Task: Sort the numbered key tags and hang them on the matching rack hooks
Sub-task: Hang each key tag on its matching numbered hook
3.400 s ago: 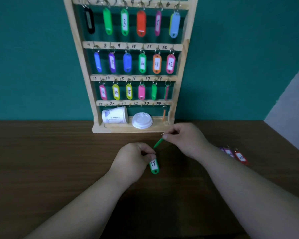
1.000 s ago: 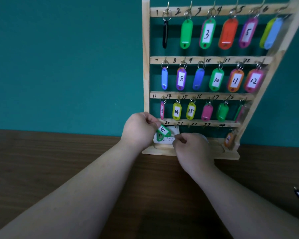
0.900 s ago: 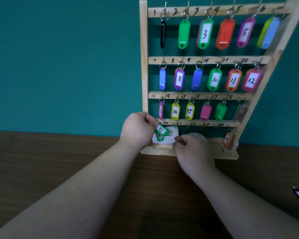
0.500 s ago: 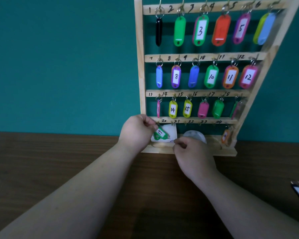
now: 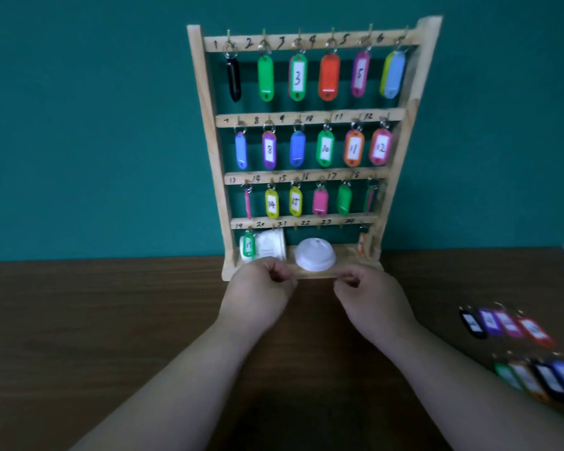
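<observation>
The wooden key rack stands against the teal wall, its rows marked with numbers and the top three rows full of coloured tags. The green tag numbered 19 hangs on the leftmost hook of the bottom row. An orange tag hangs at the right end of that row. My left hand and my right hand hover just in front of the rack's base, fingers curled, holding nothing. Loose tags lie on the table at the right: one group farther back and another nearer.
A white paper cup lies on its side on the rack's bottom shelf, with a white lid beside it. The dark wooden table stretches out in front; the middle hooks of the bottom row are bare.
My left hand has let go of the green tag 19, which now hangs on its hook. Both hands have drawn back from the rack toward me.
</observation>
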